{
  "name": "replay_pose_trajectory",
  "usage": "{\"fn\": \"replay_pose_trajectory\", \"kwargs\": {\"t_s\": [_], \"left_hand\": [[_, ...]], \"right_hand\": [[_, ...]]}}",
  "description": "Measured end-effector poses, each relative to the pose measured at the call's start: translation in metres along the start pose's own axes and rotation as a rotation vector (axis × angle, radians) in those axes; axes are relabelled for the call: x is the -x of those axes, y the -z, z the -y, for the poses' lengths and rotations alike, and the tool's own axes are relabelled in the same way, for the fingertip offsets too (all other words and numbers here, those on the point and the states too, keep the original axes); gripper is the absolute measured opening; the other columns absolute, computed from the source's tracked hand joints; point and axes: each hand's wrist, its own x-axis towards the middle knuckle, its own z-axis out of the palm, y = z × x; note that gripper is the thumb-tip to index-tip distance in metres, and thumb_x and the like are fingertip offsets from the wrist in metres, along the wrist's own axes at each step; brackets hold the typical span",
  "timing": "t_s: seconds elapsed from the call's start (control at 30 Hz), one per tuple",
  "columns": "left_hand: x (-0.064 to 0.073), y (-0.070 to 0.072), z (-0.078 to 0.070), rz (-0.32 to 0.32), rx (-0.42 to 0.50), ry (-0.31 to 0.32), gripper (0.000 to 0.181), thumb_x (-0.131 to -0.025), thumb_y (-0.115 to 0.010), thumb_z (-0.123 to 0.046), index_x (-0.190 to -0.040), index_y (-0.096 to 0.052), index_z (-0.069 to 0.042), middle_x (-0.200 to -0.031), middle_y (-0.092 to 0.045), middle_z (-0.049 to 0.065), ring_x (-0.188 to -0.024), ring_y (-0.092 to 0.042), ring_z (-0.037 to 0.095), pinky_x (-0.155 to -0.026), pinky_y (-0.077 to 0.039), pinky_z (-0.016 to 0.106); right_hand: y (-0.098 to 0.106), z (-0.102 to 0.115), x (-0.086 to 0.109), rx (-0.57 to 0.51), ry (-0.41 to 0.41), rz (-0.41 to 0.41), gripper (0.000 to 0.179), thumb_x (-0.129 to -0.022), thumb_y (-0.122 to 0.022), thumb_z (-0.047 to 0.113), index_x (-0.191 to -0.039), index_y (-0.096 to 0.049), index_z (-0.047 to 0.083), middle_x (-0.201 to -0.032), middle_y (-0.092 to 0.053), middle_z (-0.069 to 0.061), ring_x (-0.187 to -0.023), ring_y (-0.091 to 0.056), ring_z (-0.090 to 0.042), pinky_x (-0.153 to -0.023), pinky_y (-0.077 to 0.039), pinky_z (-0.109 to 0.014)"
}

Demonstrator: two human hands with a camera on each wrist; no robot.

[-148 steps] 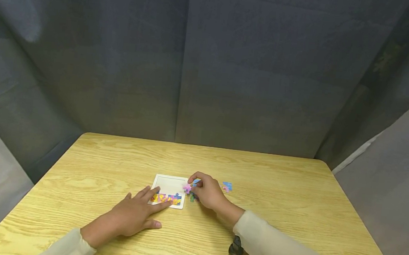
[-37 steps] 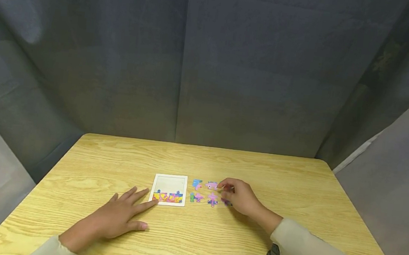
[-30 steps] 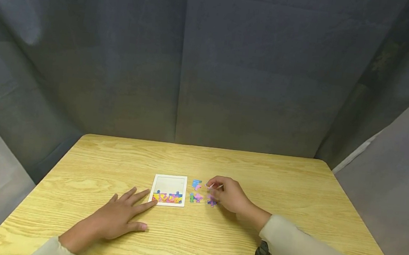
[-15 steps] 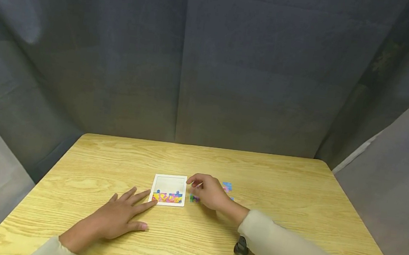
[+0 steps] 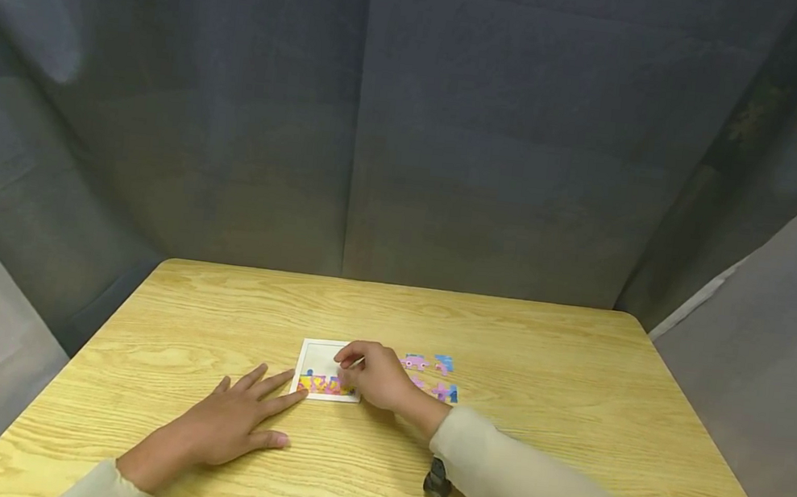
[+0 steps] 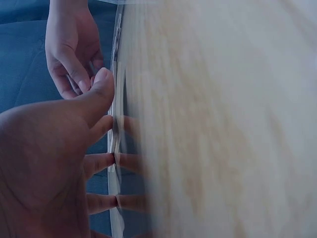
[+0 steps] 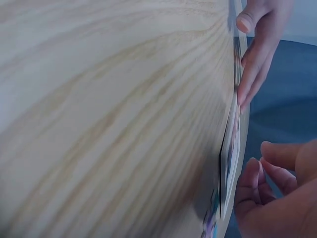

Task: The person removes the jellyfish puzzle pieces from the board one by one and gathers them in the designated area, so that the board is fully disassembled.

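Observation:
My left hand (image 5: 235, 418) lies spread on the table, its index fingertip at the lower left corner of a white-framed puzzle tray (image 5: 306, 348). A joined strip of yellow, pink and blue puzzle pieces (image 5: 318, 386) fills the bottom of the tray. Over the tray's right side is my right hand (image 5: 378, 376), thumb and fingertips curled toward one another. No piece shows at those fingertips in the right wrist view, where the right hand (image 7: 277, 198) is close to the tray (image 7: 230, 153); I cannot tell whether it holds one. The tray's right part is hidden beneath this hand.
Right of the tray lie loose puzzle pieces: a pink one with eyes (image 5: 414, 361), a blue-pink one (image 5: 443, 363) and a purple-blue one (image 5: 445, 393). Another pink piece (image 5: 417, 382) is partly covered by the right wrist. Dark cloth (image 5: 408, 160) hangs behind the wooden table (image 5: 538, 377).
Passing leftward over the loose pieces, my right hand has come to the tray's right side. My left hand drew back from the tray's strip to its corner earlier, and has stayed there since.

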Motion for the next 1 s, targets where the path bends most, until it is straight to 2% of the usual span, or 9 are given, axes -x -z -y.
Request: {"fn": "replay_pose_trajectory", "kwargs": {"t_s": [0.1,0.2,0.37,0.77,0.9,1.0], "left_hand": [[0.0,0.0,0.0,0.001,0.002,-0.002,0.071,-0.099,-0.049,-0.068,-0.159,-0.041,-0.032,-0.171,-0.025,0.005,-0.153,-0.02,0.052,-0.104,-0.022,0.086],[0.0,0.001,0.0,0.003,0.004,0.002,0.07,-0.099,-0.05,-0.067,-0.159,-0.041,-0.032,-0.171,-0.025,0.005,-0.153,-0.019,0.052,-0.104,-0.022,0.086],[0.0,0.0,0.0,0.004,0.009,0.001,0.07,-0.099,-0.05,-0.067,-0.159,-0.041,-0.032,-0.171,-0.024,0.006,-0.153,-0.019,0.052,-0.104,-0.022,0.087],[0.0,0.0,0.001,-0.003,0.002,-0.015,0.07,-0.1,-0.049,-0.066,-0.159,-0.041,-0.031,-0.171,-0.025,0.006,-0.152,-0.02,0.054,-0.102,-0.023,0.087],[0.001,0.0,0.001,-0.005,0.003,-0.013,0.069,-0.1,-0.05,-0.066,-0.159,-0.042,-0.032,-0.171,-0.026,0.006,-0.152,-0.021,0.053,-0.102,-0.023,0.087],[0.0,0.001,0.0,-0.007,0.005,-0.01,0.069,-0.1,-0.05,-0.066,-0.159,-0.042,-0.032,-0.17,-0.027,0.006,-0.152,-0.021,0.052,-0.103,-0.023,0.087]], "right_hand": [[-0.007,0.005,-0.004,-0.024,0.0,0.005,0.023,-0.098,-0.068,0.001,-0.12,-0.067,-0.007,-0.108,-0.068,-0.013,-0.084,-0.071,-0.023,-0.073,-0.06,-0.026],[-0.013,0.008,-0.008,-0.003,-0.001,0.001,0.023,-0.096,-0.069,-0.002,-0.119,-0.067,-0.008,-0.106,-0.069,-0.014,-0.08,-0.069,-0.017,-0.074,-0.06,-0.024],[-0.022,0.008,-0.016,0.103,0.006,-0.008,0.025,-0.092,-0.076,0.002,-0.117,-0.07,-0.003,-0.107,-0.073,-0.013,-0.084,-0.064,-0.01,-0.083,-0.058,-0.025],[-0.031,0.005,-0.023,0.215,-0.02,0.011,0.032,-0.085,-0.084,0.011,-0.115,-0.071,0.008,-0.109,-0.073,-0.003,-0.103,-0.067,-0.018,-0.096,-0.055,-0.033],[-0.033,0.007,-0.022,0.243,-0.019,0.013,0.029,-0.085,-0.084,0.01,-0.111,-0.07,0.01,-0.105,-0.072,0.0,-0.098,-0.066,-0.013,-0.095,-0.055,-0.034],[-0.034,0.009,-0.023,0.253,-0.019,0.015,0.024,-0.085,-0.084,0.008,-0.106,-0.07,0.011,-0.101,-0.071,0.001,-0.092,-0.063,-0.009,-0.09,-0.055,-0.031]]}}
